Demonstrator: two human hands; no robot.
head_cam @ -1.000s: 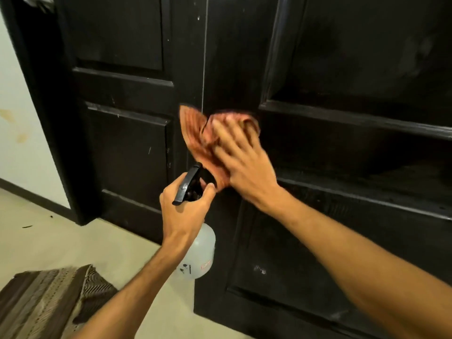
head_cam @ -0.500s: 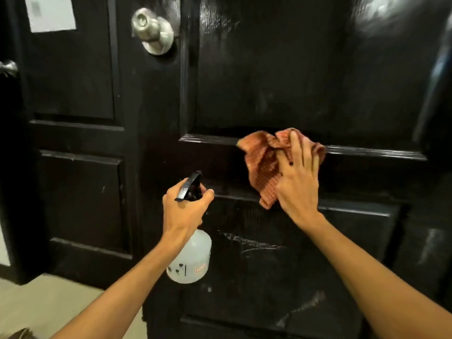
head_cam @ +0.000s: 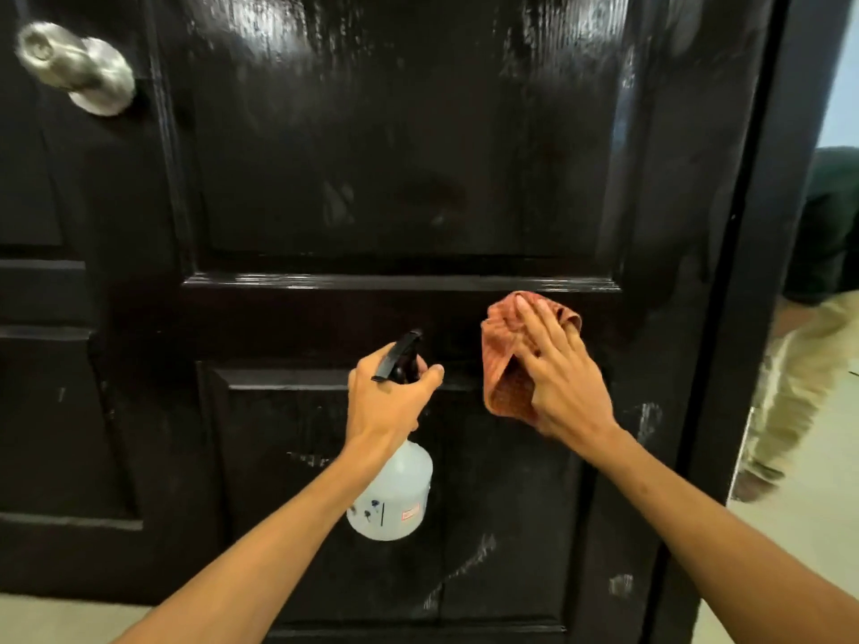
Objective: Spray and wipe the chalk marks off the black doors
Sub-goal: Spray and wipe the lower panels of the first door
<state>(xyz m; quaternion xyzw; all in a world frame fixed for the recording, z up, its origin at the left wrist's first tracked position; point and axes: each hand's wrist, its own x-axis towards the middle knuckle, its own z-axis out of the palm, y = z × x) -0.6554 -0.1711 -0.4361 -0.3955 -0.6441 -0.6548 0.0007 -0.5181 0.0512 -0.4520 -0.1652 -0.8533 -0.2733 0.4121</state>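
Across the middle of the frame stands the black door (head_cam: 418, 155), its upper panel wet and shiny. At the right edge, beyond the door, a person in pale trousers (head_cam: 809, 364) stands on the floor. In the lower centre, the left hand (head_cam: 386, 402) is wrapped round the neck of the spray bottle (head_cam: 395, 495), whose clear body hangs below the wrist. Just right of it, the right hand (head_cam: 562, 378) lies flat with its fingers spread, pressing the orange cloth (head_cam: 504, 364) against the rail between the two panels. A metal knob (head_cam: 79, 69) sits at the upper left. Chalk marks (head_cam: 648, 418) show to the lower right of the cloth, with fainter streaks down the lower panel.

The likeliest slip is smearing: a bunched, damp cloth may drag chalk across the wet paint rather than lift it. Since the cloth is only pressed and not gripped, it could slide out from under the palm. Spray aimed rightward might drift towards the bystander.
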